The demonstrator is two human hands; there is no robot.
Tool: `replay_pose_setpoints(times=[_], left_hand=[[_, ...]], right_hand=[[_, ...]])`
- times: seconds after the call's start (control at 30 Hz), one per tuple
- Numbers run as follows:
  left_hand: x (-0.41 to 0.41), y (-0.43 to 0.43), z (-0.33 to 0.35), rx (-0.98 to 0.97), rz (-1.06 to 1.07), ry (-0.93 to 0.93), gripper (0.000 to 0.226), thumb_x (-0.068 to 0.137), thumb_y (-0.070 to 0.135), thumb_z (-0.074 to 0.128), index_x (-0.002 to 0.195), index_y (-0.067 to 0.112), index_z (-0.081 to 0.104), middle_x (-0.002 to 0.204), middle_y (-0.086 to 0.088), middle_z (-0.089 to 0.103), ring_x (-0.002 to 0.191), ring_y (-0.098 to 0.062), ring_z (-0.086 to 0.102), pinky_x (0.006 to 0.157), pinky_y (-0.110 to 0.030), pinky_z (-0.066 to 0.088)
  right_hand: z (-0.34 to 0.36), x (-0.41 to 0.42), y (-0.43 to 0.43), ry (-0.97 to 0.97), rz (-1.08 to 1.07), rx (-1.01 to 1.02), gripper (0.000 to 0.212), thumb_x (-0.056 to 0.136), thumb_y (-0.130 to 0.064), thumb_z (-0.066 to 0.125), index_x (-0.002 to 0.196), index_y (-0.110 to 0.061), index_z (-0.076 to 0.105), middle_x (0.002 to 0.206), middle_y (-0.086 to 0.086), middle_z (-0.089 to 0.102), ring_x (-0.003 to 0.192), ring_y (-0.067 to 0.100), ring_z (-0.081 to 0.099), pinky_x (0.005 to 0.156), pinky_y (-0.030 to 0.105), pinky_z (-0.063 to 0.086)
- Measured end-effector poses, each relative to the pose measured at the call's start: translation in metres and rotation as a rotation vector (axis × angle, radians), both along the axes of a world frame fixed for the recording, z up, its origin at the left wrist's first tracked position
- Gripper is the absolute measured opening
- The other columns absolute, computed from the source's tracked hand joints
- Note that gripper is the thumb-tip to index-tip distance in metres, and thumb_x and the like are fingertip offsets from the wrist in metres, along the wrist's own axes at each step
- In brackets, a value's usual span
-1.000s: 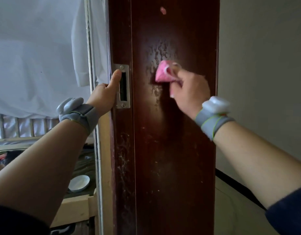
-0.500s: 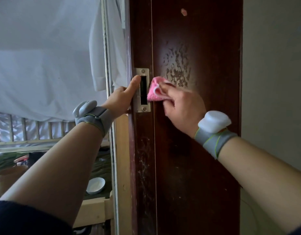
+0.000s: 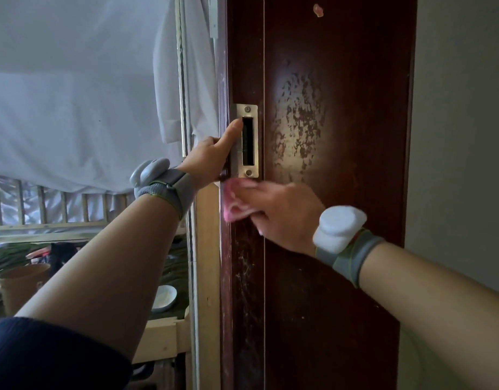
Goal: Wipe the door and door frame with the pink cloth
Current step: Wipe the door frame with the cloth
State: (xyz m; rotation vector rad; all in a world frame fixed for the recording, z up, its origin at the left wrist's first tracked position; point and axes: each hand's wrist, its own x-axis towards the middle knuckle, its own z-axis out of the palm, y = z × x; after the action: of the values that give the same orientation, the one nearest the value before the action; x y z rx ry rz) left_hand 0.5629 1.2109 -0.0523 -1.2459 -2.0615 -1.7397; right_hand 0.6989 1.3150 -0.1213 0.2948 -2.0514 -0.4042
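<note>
The pink cloth [image 3: 237, 202] was bunched against the dark door frame [image 3: 242, 277], just below the metal strike plate [image 3: 247, 112] and touching the frame's left edge. Your right hand [image 3: 282, 218] grasped the cloth, fingers curled round it, and pressed it onto the wood. Your left hand [image 3: 210, 157] gripped the frame edge beside the plate, with the thumb laid straight along the plate's left margin. To the left of the frame hung a white sheet [image 3: 74, 108]. A white bowl [image 3: 165, 298] lay lower down.

pink cloth [image 3: 237, 205], dark reddish-brown door frame [image 3: 355, 80] with pale speckles, brass-toned strike plate [image 3: 247, 111], white sheet [image 3: 74, 108]
</note>
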Motion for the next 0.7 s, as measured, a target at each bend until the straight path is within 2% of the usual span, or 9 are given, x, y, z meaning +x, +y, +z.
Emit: replay_pose_setpoints(times=[0.07,0.13,0.2,0.27,0.37,0.43,0.53,0.6,0.7], left_hand=[[0.001,0.0,-0.001,0.003,0.002,0.003,0.123,0.028,0.104,0.041,0.1,0.005,0.062,0.111,-0.026,0.064,0.102,-0.041,0.063,0.091,-0.054,0.051],[0.003,0.001,-0.002,0.008,-0.003,0.011,0.114,0.028,0.103,0.042,0.092,0.011,0.059,0.108,-0.028,0.065,0.102,-0.042,0.063,0.09,-0.055,0.051],[0.003,0.001,-0.003,0.014,-0.009,0.011,0.108,0.028,0.103,0.043,0.087,0.014,0.056,0.097,-0.026,0.065,0.1,-0.043,0.064,0.09,-0.055,0.051],[0.002,0.001,-0.003,0.001,-0.014,0.016,0.102,0.029,0.103,0.042,0.079,0.015,0.054,0.089,-0.022,0.063,0.095,-0.04,0.066,0.091,-0.054,0.051],[-0.004,0.002,-0.005,-0.012,0.005,-0.002,0.127,0.028,0.105,0.038,0.094,0.001,0.066,0.099,-0.025,0.068,0.1,-0.039,0.065,0.091,-0.052,0.051],[-0.004,0.001,-0.008,-0.028,0.014,-0.012,0.138,0.03,0.105,0.035,0.107,-0.004,0.066,0.107,-0.025,0.067,0.099,-0.037,0.065,0.092,-0.051,0.05],[0.003,-0.001,-0.02,-0.065,0.037,-0.033,0.124,0.049,0.1,0.033,0.108,-0.003,0.067,0.107,-0.023,0.068,0.099,-0.035,0.065,0.092,-0.049,0.049],[0.004,0.0,-0.031,-0.092,0.059,-0.049,0.107,0.062,0.094,0.033,0.101,0.001,0.069,0.099,-0.021,0.068,0.094,-0.033,0.065,0.092,-0.044,0.049],[0.003,-0.001,-0.038,-0.118,0.073,-0.066,0.107,0.047,0.1,0.03,0.082,0.006,0.066,0.082,-0.019,0.063,0.085,-0.031,0.065,0.093,-0.047,0.05]], right_hand=[[-0.011,0.004,-0.007,-0.185,-0.033,0.106,0.045,0.083,-0.023,0.057,0.128,-0.025,0.055,0.092,0.005,0.068,0.071,0.028,0.066,0.063,0.03,0.05],[-0.004,0.012,-0.01,-0.331,-0.122,0.181,0.046,0.088,-0.027,0.05,0.133,-0.038,0.047,0.1,-0.001,0.066,0.086,0.025,0.063,0.068,0.027,0.04],[0.014,0.019,-0.01,-0.243,-0.181,0.145,0.045,0.088,-0.03,0.047,0.131,-0.044,0.047,0.102,0.0,0.066,0.09,0.025,0.063,0.07,0.029,0.041],[0.027,0.019,-0.001,-0.05,-0.186,-0.017,0.05,0.085,-0.033,0.056,0.133,-0.041,0.047,0.096,0.006,0.066,0.085,0.031,0.062,0.068,0.031,0.042],[0.01,0.013,0.003,0.004,-0.205,-0.024,0.059,0.078,-0.035,0.067,0.134,-0.023,0.05,0.081,0.009,0.066,0.068,0.033,0.064,0.059,0.032,0.046],[-0.01,0.012,-0.001,-0.119,-0.162,0.077,0.054,0.079,-0.032,0.066,0.129,-0.019,0.052,0.081,0.006,0.066,0.063,0.029,0.064,0.057,0.032,0.05],[-0.02,0.019,-0.01,-0.418,-0.189,0.136,0.051,0.086,-0.035,0.056,0.135,-0.034,0.042,0.095,-0.002,0.065,0.083,0.022,0.063,0.065,0.028,0.041],[-0.007,0.026,-0.011,-0.346,-0.214,0.108,0.052,0.085,-0.034,0.056,0.134,-0.045,0.041,0.096,-0.003,0.066,0.088,0.022,0.063,0.066,0.026,0.035],[0.002,0.023,-0.008,-0.04,-0.243,-0.081,0.058,0.082,-0.034,0.062,0.137,-0.037,0.043,0.092,0.007,0.064,0.084,0.035,0.062,0.062,0.03,0.032]])
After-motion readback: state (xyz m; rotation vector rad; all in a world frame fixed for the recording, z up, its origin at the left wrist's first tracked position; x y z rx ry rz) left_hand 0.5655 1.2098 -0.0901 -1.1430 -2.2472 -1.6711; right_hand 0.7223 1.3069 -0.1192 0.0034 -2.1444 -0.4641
